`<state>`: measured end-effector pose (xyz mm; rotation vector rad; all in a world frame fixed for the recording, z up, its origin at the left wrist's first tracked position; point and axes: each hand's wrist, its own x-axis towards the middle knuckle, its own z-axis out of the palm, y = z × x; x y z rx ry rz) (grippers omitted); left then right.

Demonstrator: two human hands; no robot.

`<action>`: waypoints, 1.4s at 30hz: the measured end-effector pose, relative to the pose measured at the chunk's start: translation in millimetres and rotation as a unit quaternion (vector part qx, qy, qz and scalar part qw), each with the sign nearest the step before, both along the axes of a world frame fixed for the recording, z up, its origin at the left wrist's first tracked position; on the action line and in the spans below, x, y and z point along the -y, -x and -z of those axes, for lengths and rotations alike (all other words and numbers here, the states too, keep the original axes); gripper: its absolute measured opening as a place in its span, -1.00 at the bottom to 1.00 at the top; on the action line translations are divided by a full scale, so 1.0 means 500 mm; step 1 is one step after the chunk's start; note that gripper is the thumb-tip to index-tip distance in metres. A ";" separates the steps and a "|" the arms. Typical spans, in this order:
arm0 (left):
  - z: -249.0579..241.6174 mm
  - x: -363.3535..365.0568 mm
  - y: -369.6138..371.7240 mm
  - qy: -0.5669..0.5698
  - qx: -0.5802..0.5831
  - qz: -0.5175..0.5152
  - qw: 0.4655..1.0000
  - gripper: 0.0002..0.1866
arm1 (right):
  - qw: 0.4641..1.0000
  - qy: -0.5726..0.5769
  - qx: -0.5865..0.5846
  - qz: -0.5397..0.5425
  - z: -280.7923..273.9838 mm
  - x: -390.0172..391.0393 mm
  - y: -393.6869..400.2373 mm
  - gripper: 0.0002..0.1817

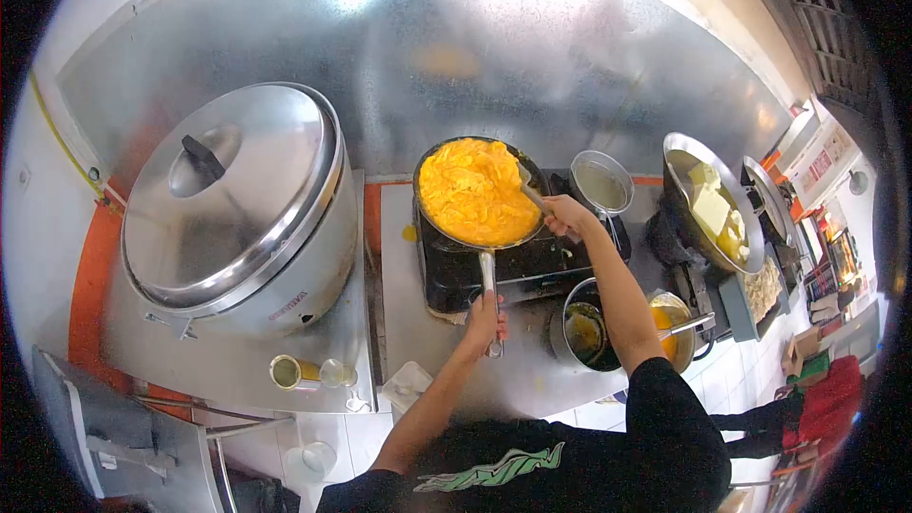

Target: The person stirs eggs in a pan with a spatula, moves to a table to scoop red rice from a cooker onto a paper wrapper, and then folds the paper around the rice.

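Note:
A frying pan sits on the black stove, filled with soft yellow scrambled egg. My left hand is closed around the pan's metal handle, toward the front of the stove. At the pan's right rim, my right hand grips a spatula whose blade end meets the egg's edge. A dark pot with yellow residue inside stands below my right forearm. Beside it is a bowl of beaten egg with a whisk, partly hidden by my arm.
A large lidded steel cooker fills the left counter, with a can in front. A strainer is right of the pan. Farther right is a wok holding pale yellow blocks. A person in red is at far right.

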<state>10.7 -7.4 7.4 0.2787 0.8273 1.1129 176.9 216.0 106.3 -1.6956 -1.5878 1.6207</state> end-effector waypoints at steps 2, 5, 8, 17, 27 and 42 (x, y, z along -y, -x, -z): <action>-0.001 -0.001 0.007 0.017 -0.006 0.009 1.000 -0.61 | 0.999 0.015 -0.027 -0.011 -0.010 0.027 -0.007 -0.60; 0.009 -0.001 0.003 0.008 -0.019 0.003 1.000 -0.62 | 0.998 -0.055 0.010 -0.039 -0.027 0.081 -0.004 -0.57; 0.011 -0.003 0.005 0.019 0.005 0.009 1.000 -0.62 | 0.947 -0.251 0.161 -0.116 -0.021 0.128 0.000 -0.62; -0.003 0.004 0.017 0.005 -0.020 0.015 1.000 -0.60 | 0.855 -0.410 0.318 -0.019 -0.013 0.067 -0.006 -0.63; -0.012 -0.009 0.091 0.008 -0.072 0.086 0.994 -0.62 | 0.919 -0.276 0.219 -0.176 0.012 -0.130 0.073 -0.60; -0.011 -0.014 0.122 0.012 -0.007 0.104 0.994 -0.61 | 0.791 -0.433 0.256 -0.349 -0.171 0.017 0.005 -0.61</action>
